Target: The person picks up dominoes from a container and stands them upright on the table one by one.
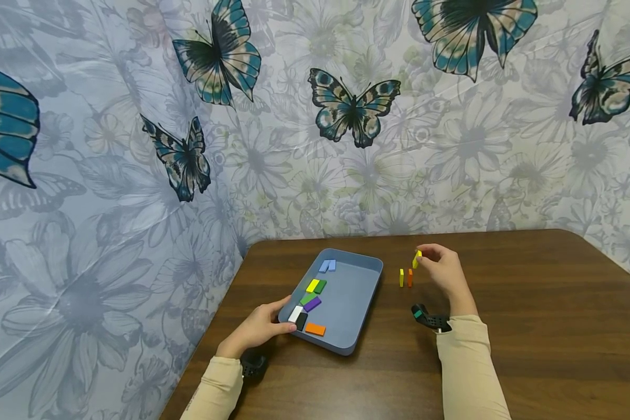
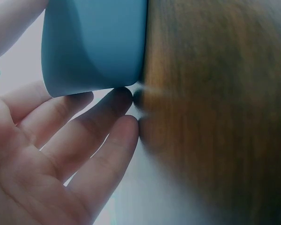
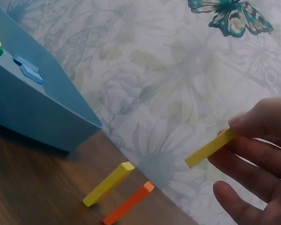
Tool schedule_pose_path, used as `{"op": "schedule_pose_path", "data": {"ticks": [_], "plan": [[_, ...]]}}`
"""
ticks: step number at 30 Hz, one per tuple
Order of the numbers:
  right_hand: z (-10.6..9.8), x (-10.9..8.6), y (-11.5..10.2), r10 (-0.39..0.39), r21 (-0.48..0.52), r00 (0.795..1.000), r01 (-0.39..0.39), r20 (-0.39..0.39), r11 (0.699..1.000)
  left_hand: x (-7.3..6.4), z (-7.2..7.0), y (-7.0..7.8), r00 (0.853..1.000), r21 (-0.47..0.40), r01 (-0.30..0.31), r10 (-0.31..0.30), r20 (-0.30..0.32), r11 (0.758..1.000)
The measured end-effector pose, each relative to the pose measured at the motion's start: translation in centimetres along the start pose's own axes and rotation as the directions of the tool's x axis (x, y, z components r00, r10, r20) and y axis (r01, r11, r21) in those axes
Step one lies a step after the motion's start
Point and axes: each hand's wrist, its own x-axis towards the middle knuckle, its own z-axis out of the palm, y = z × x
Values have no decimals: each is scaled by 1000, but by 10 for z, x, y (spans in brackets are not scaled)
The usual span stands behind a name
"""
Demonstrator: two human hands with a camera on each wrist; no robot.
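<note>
A yellow block (image 3: 210, 149), thin and oblong, is pinched between the thumb and fingers of my right hand (image 1: 443, 272). Just below it in the head view, another yellow block (image 1: 401, 277) and an orange block (image 1: 410, 277) stand upright side by side on the table. My left hand (image 1: 262, 324) grips the near left corner of a blue-grey tray (image 1: 353, 303), thumb at the rim. In the left wrist view its fingers (image 2: 91, 136) lie along the tray's outer wall (image 2: 96, 44). Pairs of coloured blocks lie along the tray's left side, and a single orange block (image 1: 315, 329) lies near its front.
In the tray are light blue blocks (image 1: 332, 265), a yellow and green pair (image 1: 320, 286), a green and purple pair (image 1: 312, 304), and a white and black pair (image 1: 301, 321). The brown wooden table (image 1: 546, 326) ends at a butterfly-patterned cloth (image 1: 451, 175) behind and left.
</note>
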Motion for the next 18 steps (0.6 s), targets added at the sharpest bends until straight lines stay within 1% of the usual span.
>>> {"op": "schedule_pose_path", "data": {"ticks": [10, 18], "plan": [[1, -2, 11, 39, 31, 999, -39, -29, 999, -1, 1, 0, 1000, -4, -2, 2, 2, 1000], [3, -3, 21, 69, 37, 997, -68, -28, 997, -2, 2, 2, 1000, -13, -5, 5, 3, 1000]]}}
